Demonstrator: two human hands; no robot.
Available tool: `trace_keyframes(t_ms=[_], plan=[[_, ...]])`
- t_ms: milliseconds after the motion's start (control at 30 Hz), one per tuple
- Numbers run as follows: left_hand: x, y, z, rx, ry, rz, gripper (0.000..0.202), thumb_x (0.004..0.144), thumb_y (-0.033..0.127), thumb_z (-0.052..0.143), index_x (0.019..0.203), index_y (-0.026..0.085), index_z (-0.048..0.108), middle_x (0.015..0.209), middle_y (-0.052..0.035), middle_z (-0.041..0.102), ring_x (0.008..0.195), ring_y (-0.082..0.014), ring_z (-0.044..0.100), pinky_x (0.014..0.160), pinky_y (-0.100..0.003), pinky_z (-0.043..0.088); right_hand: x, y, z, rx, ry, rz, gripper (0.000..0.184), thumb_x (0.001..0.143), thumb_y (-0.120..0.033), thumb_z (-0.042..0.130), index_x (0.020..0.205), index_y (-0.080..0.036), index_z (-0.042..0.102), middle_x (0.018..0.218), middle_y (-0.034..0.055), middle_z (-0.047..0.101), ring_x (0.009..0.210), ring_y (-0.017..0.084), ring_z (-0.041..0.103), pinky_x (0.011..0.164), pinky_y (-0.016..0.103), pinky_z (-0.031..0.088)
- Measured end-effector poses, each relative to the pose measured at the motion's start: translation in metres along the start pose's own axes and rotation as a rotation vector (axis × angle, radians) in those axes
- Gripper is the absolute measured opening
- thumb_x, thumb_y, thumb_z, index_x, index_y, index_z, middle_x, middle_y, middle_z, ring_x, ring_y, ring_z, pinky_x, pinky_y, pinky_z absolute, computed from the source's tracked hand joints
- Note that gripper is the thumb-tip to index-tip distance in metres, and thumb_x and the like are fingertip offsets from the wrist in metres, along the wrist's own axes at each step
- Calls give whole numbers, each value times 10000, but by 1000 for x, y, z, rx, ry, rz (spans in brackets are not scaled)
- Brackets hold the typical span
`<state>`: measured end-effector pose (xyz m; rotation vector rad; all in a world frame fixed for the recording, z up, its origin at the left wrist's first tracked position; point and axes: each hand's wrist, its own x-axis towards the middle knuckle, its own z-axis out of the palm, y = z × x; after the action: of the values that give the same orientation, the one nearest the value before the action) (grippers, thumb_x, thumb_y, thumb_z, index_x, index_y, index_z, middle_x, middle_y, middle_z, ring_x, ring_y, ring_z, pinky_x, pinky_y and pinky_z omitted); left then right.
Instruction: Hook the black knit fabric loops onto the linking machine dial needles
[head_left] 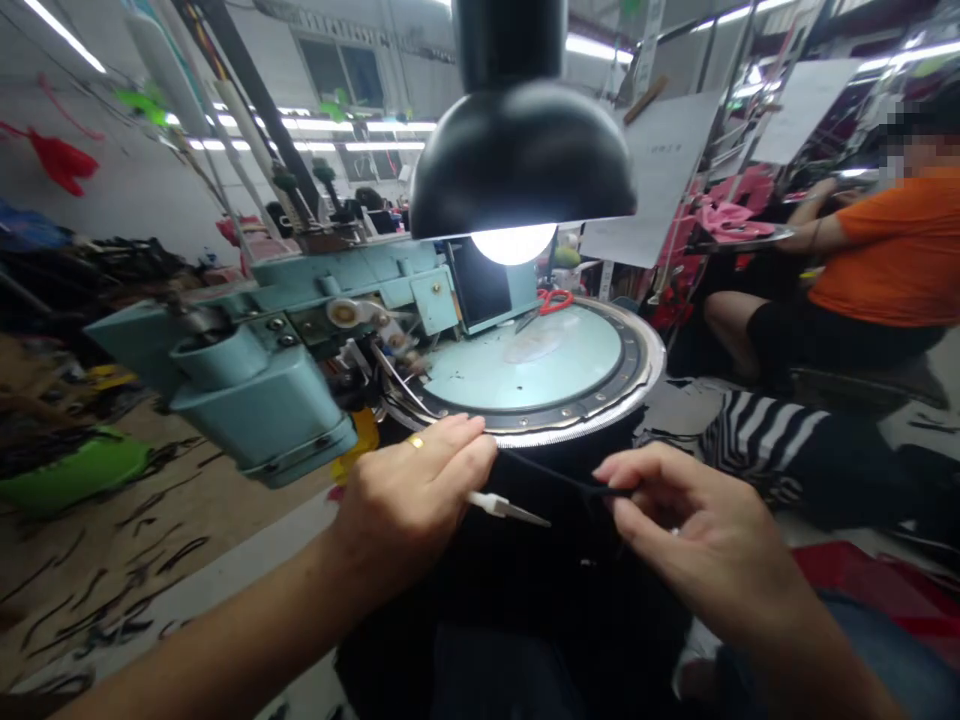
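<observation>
My left hand lies at the near rim of a round linking-machine dial, its fingers folded down. A small white-handled pointed tool sticks out from under those fingers, its tip toward the right. Dark fabric runs from the ring of fine points on the dial's edge across to my right hand. Thumb and fingertips of that hand pinch the fabric's edge, just off the rim. Below, the rest of the cloth merges into black, so its shape is hidden.
A black lamp hangs low over the dial. The teal machine head juts out at the left. Red-handled scissors lie at the dial's back. A person in an orange top sits at the right, near striped cloth.
</observation>
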<state>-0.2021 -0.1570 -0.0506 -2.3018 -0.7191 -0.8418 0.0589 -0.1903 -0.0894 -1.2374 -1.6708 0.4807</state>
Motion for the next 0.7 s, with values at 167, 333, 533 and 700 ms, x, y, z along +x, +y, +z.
trace_keyframes(t_ms=[167, 333, 533, 700], plan=[[-5, 2, 2, -31, 1, -41, 164, 897, 82, 576, 1039, 84, 659, 1086, -167, 761, 1021, -266, 737, 900, -375, 622, 17, -16, 25, 78, -125, -101, 175, 809, -198, 693, 973, -230, 744, 826, 0, 775, 686, 164, 711, 613, 242, 540], [-3, -2, -5, 32, -52, 67, 219, 926, 60, 509, 1092, 22, 647, 1125, -224, 736, 1053, -308, 722, 828, -393, 645, 22, -15, 39, 44, 7, -258, 140, 890, -220, 651, 846, -224, 783, 816, 0, 801, 694, 156, 741, 669, 242, 538], [-7, -7, -2, -22, -44, 61, 235, 917, 67, 563, 1133, 58, 655, 1159, -200, 731, 1097, -288, 705, 874, -382, 633, 24, -15, 37, 95, 66, -257, 107, 873, -199, 680, 818, -209, 771, 783, -14, 785, 686, 140, 726, 672, 214, 532], [-5, -5, 4, 25, 11, 30, 201, 888, 146, 669, 1081, 87, 673, 1070, -146, 769, 1017, -248, 738, 832, -310, 641, 24, -22, 40, 112, 91, -193, 103, 859, -186, 686, 784, -207, 753, 693, -41, 745, 568, 108, 660, 571, 188, 494]])
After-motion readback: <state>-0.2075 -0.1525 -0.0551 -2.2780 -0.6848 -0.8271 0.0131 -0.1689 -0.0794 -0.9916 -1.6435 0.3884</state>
